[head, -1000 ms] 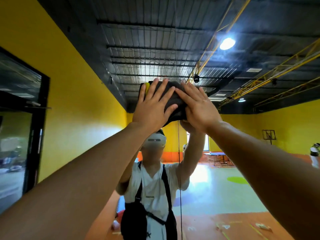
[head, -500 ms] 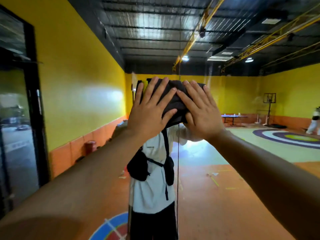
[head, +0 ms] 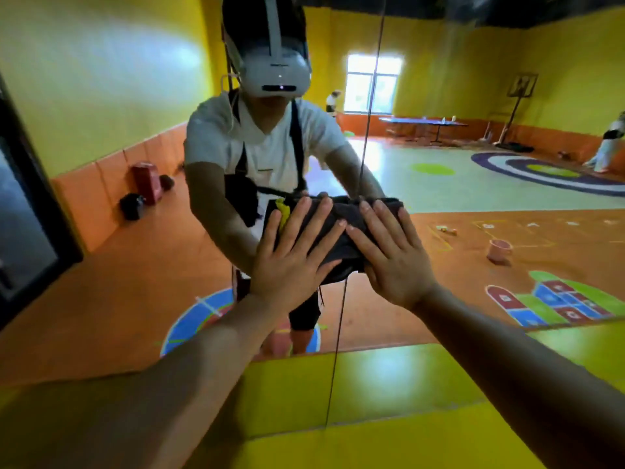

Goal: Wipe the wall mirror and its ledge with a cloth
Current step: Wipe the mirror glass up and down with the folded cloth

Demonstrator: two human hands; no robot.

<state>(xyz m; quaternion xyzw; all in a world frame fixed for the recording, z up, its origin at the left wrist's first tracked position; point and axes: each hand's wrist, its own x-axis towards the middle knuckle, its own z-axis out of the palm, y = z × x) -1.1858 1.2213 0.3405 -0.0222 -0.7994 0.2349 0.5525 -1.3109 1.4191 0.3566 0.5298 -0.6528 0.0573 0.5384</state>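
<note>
A dark grey cloth point(head: 341, 228) with a yellow patch at its left end lies flat against the wall mirror point(head: 473, 204). My left hand point(head: 294, 262) presses on the cloth's left part with straight, spread fingers. My right hand point(head: 392, 255) presses on its right part the same way. The mirror fills most of the view and reflects me, the yellow walls and the orange floor. A thin vertical seam point(head: 338, 350) between mirror panels runs down behind the cloth. The mirror's lower edge point(head: 389, 348) meets a glossy yellow-green surface point(head: 389, 384) below my arms.
A dark door frame point(head: 30, 204) stands at the far left beside the mirror. Reflected in the glass are a pink cup point(head: 499, 252) on the floor, a red box point(head: 146, 181) by the wall, and a table point(head: 422, 123) at the back.
Both hands have slid the cloth down the mirror from above head height to waist height of the reflection. My view has tilted down from the ceiling to the floor and lower edge.
</note>
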